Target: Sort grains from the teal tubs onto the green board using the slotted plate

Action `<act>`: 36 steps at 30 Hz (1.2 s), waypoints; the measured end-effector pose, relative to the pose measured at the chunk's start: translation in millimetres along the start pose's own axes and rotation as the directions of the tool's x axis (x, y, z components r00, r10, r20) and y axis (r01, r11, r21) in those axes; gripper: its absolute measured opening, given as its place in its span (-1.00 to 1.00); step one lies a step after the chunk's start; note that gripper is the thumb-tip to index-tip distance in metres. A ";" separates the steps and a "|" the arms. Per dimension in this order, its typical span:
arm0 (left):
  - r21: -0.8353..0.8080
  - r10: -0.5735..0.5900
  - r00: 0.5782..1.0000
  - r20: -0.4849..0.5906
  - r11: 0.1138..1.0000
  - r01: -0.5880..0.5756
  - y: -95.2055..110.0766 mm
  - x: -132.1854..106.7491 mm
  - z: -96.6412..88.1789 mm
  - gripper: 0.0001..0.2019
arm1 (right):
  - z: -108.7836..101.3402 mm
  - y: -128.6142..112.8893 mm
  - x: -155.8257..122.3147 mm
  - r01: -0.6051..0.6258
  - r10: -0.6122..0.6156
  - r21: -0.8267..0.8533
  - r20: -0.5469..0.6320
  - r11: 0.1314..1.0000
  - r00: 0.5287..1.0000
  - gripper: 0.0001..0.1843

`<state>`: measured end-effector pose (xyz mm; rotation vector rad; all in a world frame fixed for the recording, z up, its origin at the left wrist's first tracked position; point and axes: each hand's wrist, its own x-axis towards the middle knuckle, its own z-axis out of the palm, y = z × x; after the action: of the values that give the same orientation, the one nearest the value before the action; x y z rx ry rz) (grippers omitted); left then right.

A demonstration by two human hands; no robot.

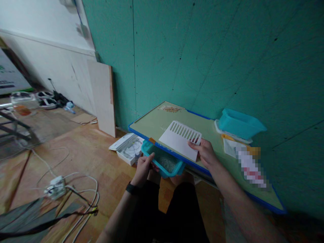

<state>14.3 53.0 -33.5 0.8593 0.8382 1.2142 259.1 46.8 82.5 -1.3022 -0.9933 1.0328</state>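
Observation:
My left hand (143,168) grips the near left rim of a teal plastic tub (180,167), its thumb over the edge. The tub sits at the table's front edge, above my knees, partly hidden by the tabletop, with grey grainy material (165,160) inside. In my right hand (206,153) is a flat white plastic scraper (174,140), pinched at its right side. A row of long slots runs along its far edge. The scraper lies over the green tabletop (149,123) near the front edge. Small brown grains (171,109) are spread at the table's far left corner.
A second teal tub (240,123) stands on a white lid at the table's back right, beside a packet (229,147) and a pixelated item (251,168). An open white box (129,152) is on the floor to the left. Cables and a power strip (56,187) lie farther left.

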 end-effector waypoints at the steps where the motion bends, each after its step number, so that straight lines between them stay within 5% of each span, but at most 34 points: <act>1: -0.005 -0.005 1.000 0.002 1.000 0.005 0.0 0.1 0.3 -0.45 | 0.2 0.7 1.0 -0.008 0.008 -0.006 0.015 1.000 1.000 -0.47; 27: -0.009 -0.002 1.000 -0.003 1.000 0.002 -0.9 -0.8 -1.0 -0.46 | -0.7 2.8 -3.3 -0.044 0.048 -0.044 0.104 0.998 0.993 -0.53; 32: -0.025 -0.020 1.000 -0.001 0.999 0.020 -1.5 0.4 -1.1 -0.46 | -8.8 -3.6 9.6 -0.014 0.019 0.096 -0.053 0.995 0.998 -0.47; 36: -0.033 -0.018 1.000 -0.004 0.999 0.018 -0.8 0.9 -2.2 -0.46 | -36.2 -8.5 20.1 0.014 0.001 0.082 -0.181 0.997 0.984 -0.44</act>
<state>12.8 54.0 -35.2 0.8211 0.8259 1.2118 299.5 56.9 89.8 -1.2984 -0.8085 0.9234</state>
